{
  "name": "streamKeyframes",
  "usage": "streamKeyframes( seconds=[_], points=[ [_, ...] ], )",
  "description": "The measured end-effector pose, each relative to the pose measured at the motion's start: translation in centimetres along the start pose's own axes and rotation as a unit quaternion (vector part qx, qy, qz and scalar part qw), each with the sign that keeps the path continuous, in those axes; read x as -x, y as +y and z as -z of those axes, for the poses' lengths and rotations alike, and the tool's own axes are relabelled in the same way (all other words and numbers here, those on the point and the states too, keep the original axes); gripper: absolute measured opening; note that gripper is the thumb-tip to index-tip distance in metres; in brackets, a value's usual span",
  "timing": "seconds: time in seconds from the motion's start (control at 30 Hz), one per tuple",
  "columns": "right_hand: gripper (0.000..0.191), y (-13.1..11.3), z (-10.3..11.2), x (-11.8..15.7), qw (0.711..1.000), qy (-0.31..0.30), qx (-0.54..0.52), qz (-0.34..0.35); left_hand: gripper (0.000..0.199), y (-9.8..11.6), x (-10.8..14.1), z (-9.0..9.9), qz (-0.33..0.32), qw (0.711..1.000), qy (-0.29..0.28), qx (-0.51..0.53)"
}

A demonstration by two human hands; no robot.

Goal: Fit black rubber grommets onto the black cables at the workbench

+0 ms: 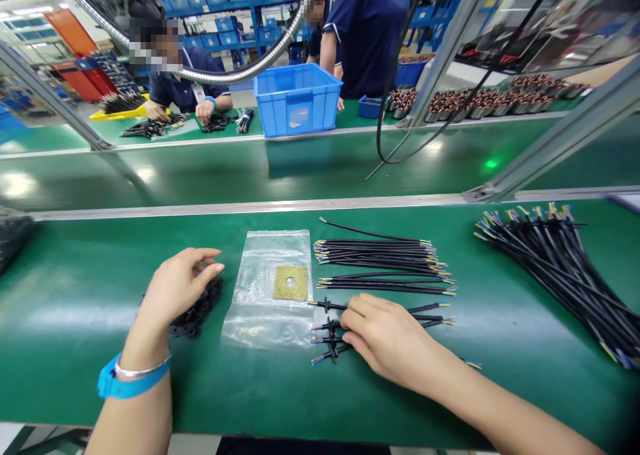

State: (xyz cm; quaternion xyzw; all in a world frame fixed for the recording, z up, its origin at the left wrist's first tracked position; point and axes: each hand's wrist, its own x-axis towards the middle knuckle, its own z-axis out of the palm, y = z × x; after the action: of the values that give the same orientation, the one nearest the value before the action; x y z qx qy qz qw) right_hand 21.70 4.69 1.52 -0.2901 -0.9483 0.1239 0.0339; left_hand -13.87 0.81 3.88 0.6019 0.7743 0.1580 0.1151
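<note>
My left hand (pixel 180 283) hovers at a pile of small black plastic or rubber parts (pixel 196 318), fingers stretched out and thumb apart, with nothing visible between them. My right hand (pixel 385 335) is closed around a black cable (pixel 338 305) with a black grommet near its left end. Beneath and in front of that hand lie several more cables with grommets (pixel 332 341), their middles hidden by it. Just beyond them, plain black cables (pixel 375 251) with stripped coloured wire ends lie side by side. Between my hands rests a clear plastic bag (pixel 253 315) with a yellowish square plate (pixel 283 288) on or in it.
A large bundle of black cables (pixel 555 268) lies at the right of the green table (pixel 240 391). Beyond the metal rail (pixel 250 207) stands a blue bin (pixel 299 105). A dark bag (pixel 14 238) sits far left. Co-workers (pixel 187 85) are across the bench; a dark cable (pixel 379 121) hangs down.
</note>
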Motion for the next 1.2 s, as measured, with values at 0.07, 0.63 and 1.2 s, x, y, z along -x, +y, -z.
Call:
streamKeyframes(
  seconds=[0.07, 0.63, 1.2],
  points=[
    [0.01, -0.1, 0.0, 0.1, 1.0, -0.012, 0.011, 0.006, 0.029, 3.4, 1.1, -1.8, -0.087, 0.994, -0.008, 0.059],
    [0.014, -0.1, -0.7, 0.0, 0.997, -0.048, -0.018, 0.053, 0.012, 11.5, 6.1, -10.7, -0.4, 0.916, 0.025, 0.016],
    [0.015, 0.5, -0.5, 0.1, 0.996, -0.042, -0.066, 0.042, 0.01, 11.5, 5.8, -9.3, -0.391, 0.92, -0.008, 0.039]
  ],
)
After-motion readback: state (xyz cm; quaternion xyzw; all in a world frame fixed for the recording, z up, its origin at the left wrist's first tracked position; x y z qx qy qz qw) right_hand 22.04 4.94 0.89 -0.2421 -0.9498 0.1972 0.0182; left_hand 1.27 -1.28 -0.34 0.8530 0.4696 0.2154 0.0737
